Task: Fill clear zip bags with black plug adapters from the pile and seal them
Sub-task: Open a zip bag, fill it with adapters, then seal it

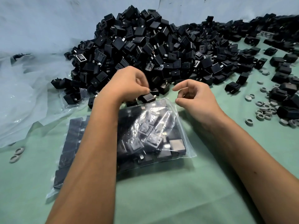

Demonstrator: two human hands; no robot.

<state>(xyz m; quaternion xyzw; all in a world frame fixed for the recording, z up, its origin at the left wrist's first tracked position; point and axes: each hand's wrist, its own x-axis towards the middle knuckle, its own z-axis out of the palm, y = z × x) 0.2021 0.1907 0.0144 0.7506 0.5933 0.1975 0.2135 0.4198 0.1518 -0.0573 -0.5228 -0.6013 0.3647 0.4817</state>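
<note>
A big pile of black plug adapters [153, 46] covers the far part of the green cloth. In front of it lies a clear zip bag [182, 143], packed with adapters, its mouth facing the pile. My left hand [127, 84] grips one black adapter [148, 98] with curled fingers right at the bag's mouth. My right hand [197, 96] hovers beside the bag's upper right corner, fingers loosely curled and holding nothing, thumb tip close to the bag's rim. A second bag of neatly stacked adapters [69, 143] lies partly under my left forearm.
Grey rings [265, 109] are scattered on the right among loose adapters [281, 70]. Two more rings [17, 153] lie at the left edge. Crumpled clear plastic sheeting [24, 94] covers the left side. Green cloth [161, 199] stretches toward me.
</note>
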